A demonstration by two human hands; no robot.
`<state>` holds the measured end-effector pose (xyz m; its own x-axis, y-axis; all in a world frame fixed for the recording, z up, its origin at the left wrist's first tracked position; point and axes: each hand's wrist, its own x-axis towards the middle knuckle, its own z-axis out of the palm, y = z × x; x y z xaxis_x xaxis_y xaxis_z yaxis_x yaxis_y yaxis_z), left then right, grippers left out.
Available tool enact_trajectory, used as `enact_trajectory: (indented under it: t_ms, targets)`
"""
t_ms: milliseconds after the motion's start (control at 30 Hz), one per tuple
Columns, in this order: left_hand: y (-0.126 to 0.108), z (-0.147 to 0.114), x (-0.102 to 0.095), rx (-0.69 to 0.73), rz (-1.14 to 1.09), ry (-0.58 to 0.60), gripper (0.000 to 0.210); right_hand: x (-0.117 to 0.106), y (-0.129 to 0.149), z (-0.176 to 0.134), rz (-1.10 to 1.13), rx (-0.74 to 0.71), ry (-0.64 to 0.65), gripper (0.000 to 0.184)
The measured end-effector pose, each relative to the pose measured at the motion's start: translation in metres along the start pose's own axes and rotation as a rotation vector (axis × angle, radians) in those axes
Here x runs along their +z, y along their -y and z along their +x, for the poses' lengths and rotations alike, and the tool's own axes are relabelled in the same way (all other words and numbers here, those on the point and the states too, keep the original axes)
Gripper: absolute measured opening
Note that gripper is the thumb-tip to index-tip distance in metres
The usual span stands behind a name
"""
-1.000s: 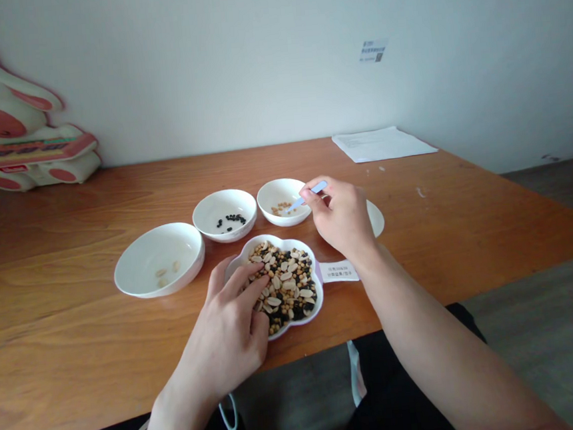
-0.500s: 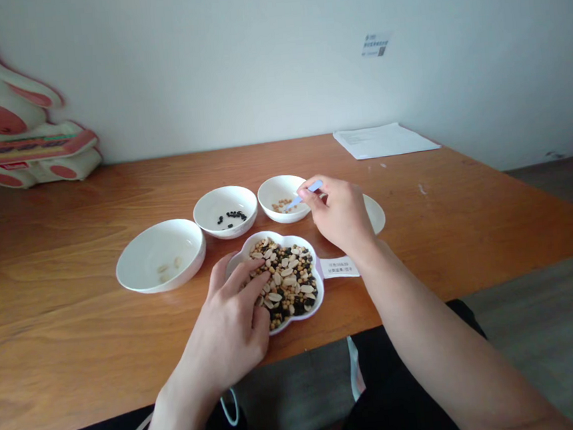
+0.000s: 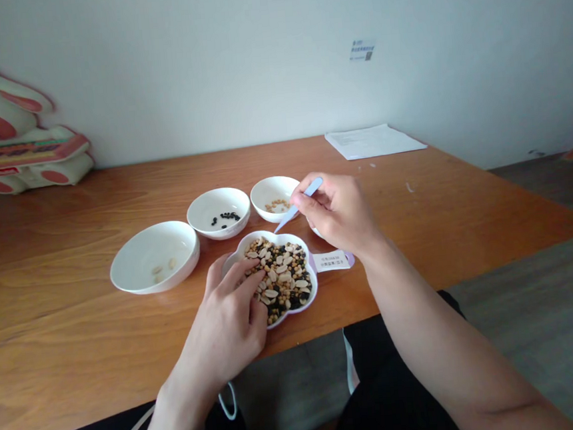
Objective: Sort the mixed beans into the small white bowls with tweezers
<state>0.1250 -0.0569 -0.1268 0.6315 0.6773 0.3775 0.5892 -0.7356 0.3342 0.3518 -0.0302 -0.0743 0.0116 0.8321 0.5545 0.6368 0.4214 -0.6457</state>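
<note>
A white, scallop-edged tray [image 3: 313, 286] with a labelled handle [image 3: 331, 260] holds a mix of peanuts, black beans and small yellow beans [image 3: 285, 279]. My left hand [image 3: 234, 306] lies over its left rim, fingers apart, with fingertips touching the mix. Pinched in my right hand [image 3: 339, 210] are light-blue tweezers [image 3: 293, 208], their tip just above the tray's back rim; whether they grip a bean is too small to tell. Behind stand a bowl with a few peanuts [image 3: 134, 255], a bowl with black beans [image 3: 205, 205] and a bowl with yellow beans [image 3: 269, 188].
Another white dish [image 3: 317, 232] is mostly hidden behind my right hand. Paper sheets [image 3: 375, 141] lie at the table's back right, near the wall. A cartoon cow figure [image 3: 25, 151] stands at the back left. The wooden table's [image 3: 297, 341] front edge runs close to the tray.
The tweezers' tip has moved out of the yellow-bean bowl, toward me and slightly left, to the tray's back rim. My left hand stays on the tray. The view has shifted slightly right.
</note>
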Motion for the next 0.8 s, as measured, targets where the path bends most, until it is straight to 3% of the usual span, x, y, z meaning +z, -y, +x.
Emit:
enact_trajectory:
  t_ms: [167,333,467,667,800]
  targets:
    - [0.000,0.000,0.000,0.004,-0.006,-0.015,0.035,-0.018,0.019,-0.007,0.052,-0.104,0.455,0.015]
    - [0.000,0.002,-0.003,0.006,-0.024,-0.013,0.034,-0.013,0.027,-0.006,0.082,-0.158,0.666,0.010]
    - [0.001,0.003,-0.005,0.010,-0.054,0.002,0.034,-0.003,0.021,-0.005,0.043,-0.174,0.706,0.011]
    - [0.007,-0.002,-0.004,-0.016,-0.066,-0.042,0.038,0.000,0.016,-0.003,-0.088,-0.145,0.480,0.014]
    - [0.009,-0.003,-0.004,-0.031,-0.095,-0.084,0.038,-0.005,0.021,-0.002,-0.047,-0.124,0.515,0.014]
